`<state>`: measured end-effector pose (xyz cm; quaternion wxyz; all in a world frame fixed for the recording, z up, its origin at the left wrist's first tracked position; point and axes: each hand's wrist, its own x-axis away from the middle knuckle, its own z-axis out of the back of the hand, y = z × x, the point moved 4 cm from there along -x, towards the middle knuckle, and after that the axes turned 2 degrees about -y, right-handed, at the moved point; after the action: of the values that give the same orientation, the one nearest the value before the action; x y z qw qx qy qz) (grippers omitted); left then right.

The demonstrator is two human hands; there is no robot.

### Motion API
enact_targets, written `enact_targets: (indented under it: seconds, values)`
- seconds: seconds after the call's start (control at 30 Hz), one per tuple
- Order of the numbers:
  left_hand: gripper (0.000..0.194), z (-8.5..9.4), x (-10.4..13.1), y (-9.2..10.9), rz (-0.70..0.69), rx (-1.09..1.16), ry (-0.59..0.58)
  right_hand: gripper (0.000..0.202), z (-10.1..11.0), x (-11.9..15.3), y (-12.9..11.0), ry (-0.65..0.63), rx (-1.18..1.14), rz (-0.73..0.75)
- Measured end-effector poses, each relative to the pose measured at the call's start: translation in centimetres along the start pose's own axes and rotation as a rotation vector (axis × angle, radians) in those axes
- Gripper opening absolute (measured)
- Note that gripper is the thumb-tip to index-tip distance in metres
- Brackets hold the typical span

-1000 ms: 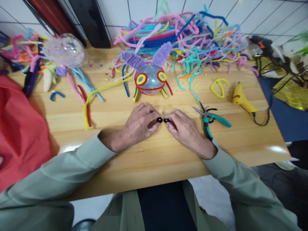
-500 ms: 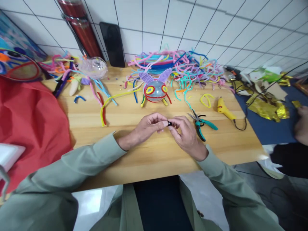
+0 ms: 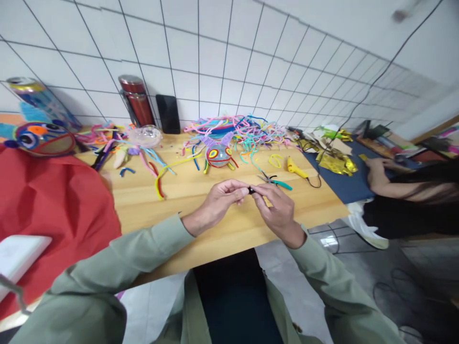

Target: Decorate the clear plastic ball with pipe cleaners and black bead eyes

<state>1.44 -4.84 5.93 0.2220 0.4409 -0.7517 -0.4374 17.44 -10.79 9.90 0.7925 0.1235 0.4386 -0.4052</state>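
Between my fingertips is a small black piece (image 3: 251, 190), pinched by both hands above the wooden table (image 3: 143, 215). My left hand (image 3: 218, 203) grips it from the left; my right hand (image 3: 274, 208) closes on its other side. Behind them sits a clear ball figure (image 3: 219, 156) with yellow-and-red eyes, a red mouth line and purple ears. Pliers with teal handles (image 3: 281, 184) lie open beyond my right hand. A yellow glue gun (image 3: 297, 169) rests farther right. Yellow and red pipe cleaners (image 3: 158, 184) lie to the left.
Piled pipe cleaners (image 3: 233, 126) line the wall, near a phone (image 3: 168, 114) and red thermos (image 3: 138, 102). Red cloth (image 3: 53, 200) and a decorated mask-like piece (image 3: 45, 139) are left. Gold foil (image 3: 337, 162) and another person's arm (image 3: 380, 179) are right.
The camera view has tilted up and turned right, showing more wall and more of the other person's arm. Both my hands still hold the black piece together.
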Motion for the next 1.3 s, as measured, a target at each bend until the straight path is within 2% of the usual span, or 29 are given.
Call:
enact_targets:
  seconds: [0.13,0.3,0.6,0.7,0.8,0.97,1.17,1.3]
  values:
    - [0.044,-0.9,0.8,0.5,-0.038,-0.005,-0.029,0.034,1.2,-0.3,-1.4,0.052,0.065,0.009]
    - [0.042,-1.2,1.2,0.2,-0.087,-0.027,-0.034,0.031,1.9,-0.3,-2.6,0.102,0.063,-0.012]
    - [0.036,-1.2,1.8,0.8,-0.181,-0.189,-0.082,0.010,2.9,-0.4,-2.4,-0.006,-0.220,-0.325]
    - [0.033,-1.4,2.1,1.0,-0.219,-0.230,-0.069,0.008,2.7,-0.2,-2.3,-0.014,-0.283,-0.386]
    - [0.029,-1.4,2.5,0.9,-0.286,-0.280,-0.009,0.004,2.1,0.3,-2.1,-0.007,-0.312,-0.453]
    - [0.020,-1.2,2.9,0.6,-0.391,-0.358,0.050,0.009,1.2,0.9,-1.8,0.002,-0.379,-0.532]
    - [0.031,-0.6,2.0,0.1,-0.294,-0.300,0.013,0.009,1.1,0.7,-1.3,0.006,-0.308,-0.524]
    - [0.033,-0.1,1.5,0.0,-0.254,-0.279,0.025,0.008,0.1,0.7,-0.7,-0.016,-0.417,-0.558]
